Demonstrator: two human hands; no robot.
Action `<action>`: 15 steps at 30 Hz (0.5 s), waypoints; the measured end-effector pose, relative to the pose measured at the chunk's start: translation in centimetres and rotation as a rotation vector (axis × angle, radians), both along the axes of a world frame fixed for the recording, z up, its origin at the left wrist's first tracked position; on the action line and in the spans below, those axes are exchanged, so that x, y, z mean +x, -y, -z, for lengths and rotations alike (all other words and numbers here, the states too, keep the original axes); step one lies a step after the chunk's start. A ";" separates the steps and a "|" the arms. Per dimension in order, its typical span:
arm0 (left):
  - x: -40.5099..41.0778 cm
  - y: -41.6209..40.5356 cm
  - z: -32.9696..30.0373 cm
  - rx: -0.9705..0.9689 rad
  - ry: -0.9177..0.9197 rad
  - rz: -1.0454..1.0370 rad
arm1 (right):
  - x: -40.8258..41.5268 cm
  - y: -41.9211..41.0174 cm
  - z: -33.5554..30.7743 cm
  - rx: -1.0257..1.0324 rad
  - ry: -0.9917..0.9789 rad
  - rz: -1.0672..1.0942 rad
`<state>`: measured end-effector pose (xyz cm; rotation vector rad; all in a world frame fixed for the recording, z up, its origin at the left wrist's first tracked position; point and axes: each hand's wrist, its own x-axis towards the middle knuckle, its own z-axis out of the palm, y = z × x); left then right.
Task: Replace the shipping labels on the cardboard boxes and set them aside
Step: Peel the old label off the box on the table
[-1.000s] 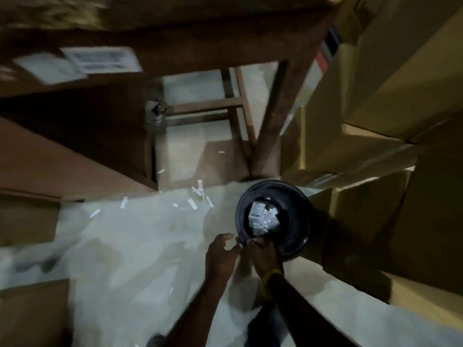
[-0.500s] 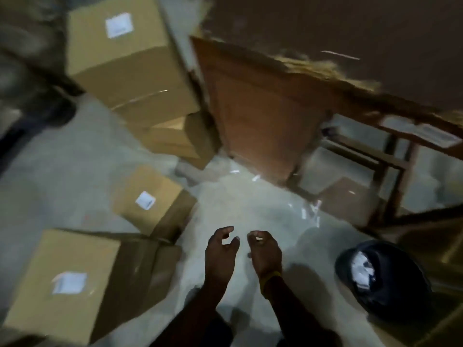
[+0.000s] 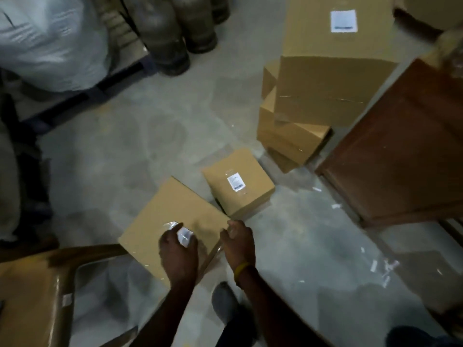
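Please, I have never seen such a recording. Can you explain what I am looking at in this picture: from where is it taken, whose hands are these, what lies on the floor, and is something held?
There is no machine here. The picture comes from a camera worn on a person's head, looking forward and down, so the two arms at the bottom belong to the wearer.

The left hand is over the nearest cardboard box and its fingers grip a white label covered with shiny tape. The right hand is at that box's right edge, fingers curled; whether it grips the edge is too blurred to tell.

Beyond lies a smaller box with a label on top. Behind it stands a stack of boxes, the top one labelled. A brown wooden cabinet stands to the right. Small white paper scraps lie on the grey floor.
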<state>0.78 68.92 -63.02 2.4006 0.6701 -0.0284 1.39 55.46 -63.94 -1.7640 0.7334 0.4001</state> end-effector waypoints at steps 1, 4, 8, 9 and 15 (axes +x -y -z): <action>0.6 -1.9 0.8 0.031 -0.018 -0.041 | 0.7 -1.0 0.3 -0.021 -0.012 -0.011; 2.6 -6.1 2.1 0.060 -0.158 -0.206 | 2.3 -2.7 1.9 -0.070 -0.010 -0.041; 5.2 -11.4 3.0 -0.039 -0.279 -0.352 | 4.0 -3.0 3.8 -0.045 -0.122 -0.089; 5.5 -13.3 4.0 -0.102 -0.320 -0.362 | 4.2 -2.9 4.3 -0.047 -0.146 -0.092; 5.3 -20.2 10.7 -0.247 -0.386 -0.374 | 5.1 -1.3 3.0 -0.055 -0.234 -0.034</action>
